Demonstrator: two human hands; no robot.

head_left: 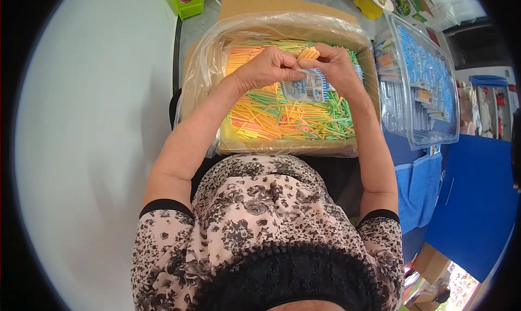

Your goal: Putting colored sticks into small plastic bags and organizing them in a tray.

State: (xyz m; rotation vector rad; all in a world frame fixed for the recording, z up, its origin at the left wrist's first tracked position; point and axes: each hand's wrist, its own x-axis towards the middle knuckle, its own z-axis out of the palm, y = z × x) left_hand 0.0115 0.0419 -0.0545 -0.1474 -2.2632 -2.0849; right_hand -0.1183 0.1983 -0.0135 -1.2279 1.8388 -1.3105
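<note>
Head view: from where I'm standing, the right hand [337, 67] has its fingers closed round a bundle [309, 53] of pale orange sticks, ends poking up. Left hand [270, 68] is pinching the top of a blue-and-white bag [307, 88] just below it. Can't tell if they're touching, tbh. All that's above a box [287, 6] of loose coloured straws [271, 118], clear liner [202, 67] round it, clear tub [410, 133] to the right.

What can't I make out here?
In the head view:
- Lower ends of the bundled sticks: hidden by the left hand and right hand.
- Upper edge of the printed packet: covered by those hands.
- Floor of the carton: buried under loose sticks.
- Far part of the green box: cut off by the upper edge.
</note>
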